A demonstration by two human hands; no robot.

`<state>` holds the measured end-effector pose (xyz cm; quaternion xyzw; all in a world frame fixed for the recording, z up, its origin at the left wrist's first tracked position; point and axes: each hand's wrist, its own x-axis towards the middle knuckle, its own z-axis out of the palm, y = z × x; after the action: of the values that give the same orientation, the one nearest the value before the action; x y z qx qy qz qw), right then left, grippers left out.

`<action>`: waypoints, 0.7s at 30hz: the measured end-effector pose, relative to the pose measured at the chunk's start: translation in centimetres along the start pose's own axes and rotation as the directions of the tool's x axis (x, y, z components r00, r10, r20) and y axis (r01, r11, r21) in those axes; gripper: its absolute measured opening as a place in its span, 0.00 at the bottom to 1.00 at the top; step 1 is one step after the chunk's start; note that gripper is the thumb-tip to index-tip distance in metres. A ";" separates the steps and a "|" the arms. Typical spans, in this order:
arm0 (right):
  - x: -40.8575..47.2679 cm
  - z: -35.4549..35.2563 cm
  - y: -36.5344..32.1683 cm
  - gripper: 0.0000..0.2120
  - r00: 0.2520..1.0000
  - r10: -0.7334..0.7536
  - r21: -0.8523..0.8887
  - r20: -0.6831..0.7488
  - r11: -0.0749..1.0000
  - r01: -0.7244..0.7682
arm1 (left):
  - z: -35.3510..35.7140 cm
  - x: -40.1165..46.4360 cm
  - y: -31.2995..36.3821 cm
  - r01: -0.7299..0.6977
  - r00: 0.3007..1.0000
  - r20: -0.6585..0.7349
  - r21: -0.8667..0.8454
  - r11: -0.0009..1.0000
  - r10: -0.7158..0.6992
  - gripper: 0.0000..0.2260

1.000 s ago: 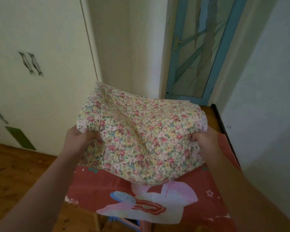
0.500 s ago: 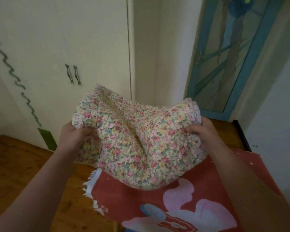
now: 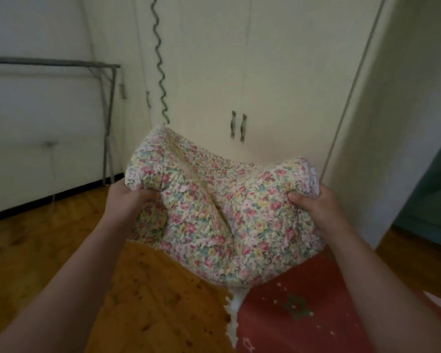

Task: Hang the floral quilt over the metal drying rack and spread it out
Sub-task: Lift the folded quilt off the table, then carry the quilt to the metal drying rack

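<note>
Both hands, left hand point(image 3: 130, 200) and right hand point(image 3: 313, 205), hold a firm grip on the puffy, bunched floral quilt point(image 3: 222, 212); thin metal drying rack point(image 3: 107, 98) stands well apart.

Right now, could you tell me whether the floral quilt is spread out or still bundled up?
Bundled. The floral quilt sags in a folded bunch between the left hand and right hand, away from the metal drying rack.
</note>
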<state>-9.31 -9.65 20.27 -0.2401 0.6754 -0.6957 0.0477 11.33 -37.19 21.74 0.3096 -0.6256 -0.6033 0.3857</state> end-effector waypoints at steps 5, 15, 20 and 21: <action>2.9 8.0 0.1 0.12 0.994 -0.027 0.082 0.110 0.996 0.018 | -6.7 2.1 0.4 0.004 0.991 -0.134 0.020 1.000 -0.001 0.17; 7.0 21.3 1.9 0.15 0.969 0.020 0.325 0.246 0.940 -0.102 | -17.1 4.1 -0.5 0.029 0.913 -0.405 -0.059 0.998 -0.050 0.18; 9.7 27.6 2.6 0.16 0.952 0.037 0.392 0.303 0.906 -0.160 | -20.6 6.6 -0.5 0.007 0.862 -0.505 -0.057 0.998 -0.035 0.19; 10.4 29.0 2.7 0.16 0.945 0.037 0.394 0.326 0.903 -0.171 | -21.1 7.3 -0.6 0.008 0.853 -0.521 -0.053 0.999 -0.034 0.19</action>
<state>-7.61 -40.51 19.65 -0.2937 0.5072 -0.7735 0.2411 25.62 -54.38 21.44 0.4589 -0.4794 -0.5160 0.5416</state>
